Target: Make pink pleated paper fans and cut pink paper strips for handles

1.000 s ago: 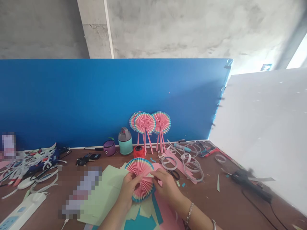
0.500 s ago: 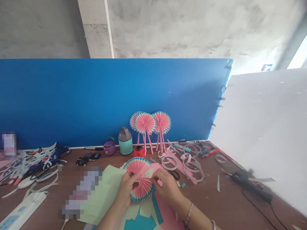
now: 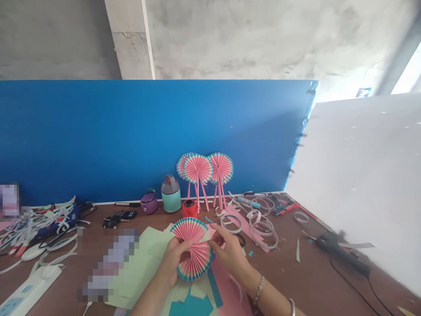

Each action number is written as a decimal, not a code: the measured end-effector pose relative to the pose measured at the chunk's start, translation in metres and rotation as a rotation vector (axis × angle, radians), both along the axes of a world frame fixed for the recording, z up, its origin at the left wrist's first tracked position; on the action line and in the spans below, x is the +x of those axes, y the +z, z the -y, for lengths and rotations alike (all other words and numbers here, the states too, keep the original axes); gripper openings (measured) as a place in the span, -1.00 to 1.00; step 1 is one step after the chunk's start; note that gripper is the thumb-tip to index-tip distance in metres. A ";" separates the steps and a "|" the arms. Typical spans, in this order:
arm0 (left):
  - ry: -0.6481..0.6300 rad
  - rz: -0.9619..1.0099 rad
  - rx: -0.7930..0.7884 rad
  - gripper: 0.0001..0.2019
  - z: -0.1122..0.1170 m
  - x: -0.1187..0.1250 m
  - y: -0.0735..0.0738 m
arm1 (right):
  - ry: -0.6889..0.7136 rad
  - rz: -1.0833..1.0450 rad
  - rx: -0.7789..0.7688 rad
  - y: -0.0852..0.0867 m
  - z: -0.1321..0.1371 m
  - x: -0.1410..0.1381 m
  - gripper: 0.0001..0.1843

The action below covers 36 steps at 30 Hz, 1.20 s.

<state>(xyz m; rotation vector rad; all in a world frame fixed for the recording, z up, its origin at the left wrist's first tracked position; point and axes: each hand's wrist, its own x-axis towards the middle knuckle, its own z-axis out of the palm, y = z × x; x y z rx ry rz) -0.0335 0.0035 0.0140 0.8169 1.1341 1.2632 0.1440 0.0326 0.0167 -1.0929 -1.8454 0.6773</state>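
Between my hands is a pleated paper fan [image 3: 200, 259], pink with a cream and blue rim, spread into a nearly full round. My left hand [image 3: 173, 256] grips its left side, thumb lying across the folds toward the centre. My right hand [image 3: 226, 248] pinches the fan's right edge between thumb and fingers. Below the fan lie pale green paper sheets [image 3: 144, 263], pink paper [image 3: 226, 285] and teal paper pieces [image 3: 194, 306]. Just beyond it sits a red spool [image 3: 190, 210] of string or ribbon.
Finished-looking round fans [image 3: 198, 169] on pink sticks lean against the blue panel [image 3: 98, 140]. A teal flask [image 3: 171, 199] and purple pot [image 3: 149, 203] stand nearby. Tape rings [image 3: 264, 234] and a glue gun [image 3: 342, 252] lie right. At left are a power strip [image 3: 33, 287] and tangled strips.
The lower half of the fan has spread wider toward the right. My right hand's fingers have shifted up slightly along its edge, while my left hand keeps its hold.
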 end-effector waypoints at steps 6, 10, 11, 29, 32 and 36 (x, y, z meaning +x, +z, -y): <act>-0.049 0.031 0.002 -0.70 -0.003 -0.005 -0.006 | 0.048 0.011 0.000 0.002 -0.001 0.001 -0.61; -0.057 0.023 -0.009 -0.66 -0.004 -0.006 -0.004 | 0.038 0.019 -0.011 0.007 0.001 0.001 -0.78; -0.050 0.023 -0.011 -0.65 -0.004 -0.006 -0.003 | 0.037 0.016 -0.016 0.008 0.001 0.001 -0.80; 0.034 -0.034 -0.016 -0.66 -0.002 -0.003 0.001 | -0.020 0.067 0.025 0.006 0.001 0.000 -0.94; 0.029 -0.039 -0.017 -0.66 -0.002 -0.003 0.003 | -0.030 0.077 0.028 0.004 0.000 0.000 -0.93; 0.014 -0.032 -0.004 -0.68 -0.002 -0.003 0.003 | -0.037 0.107 0.018 0.004 -0.001 0.000 -0.93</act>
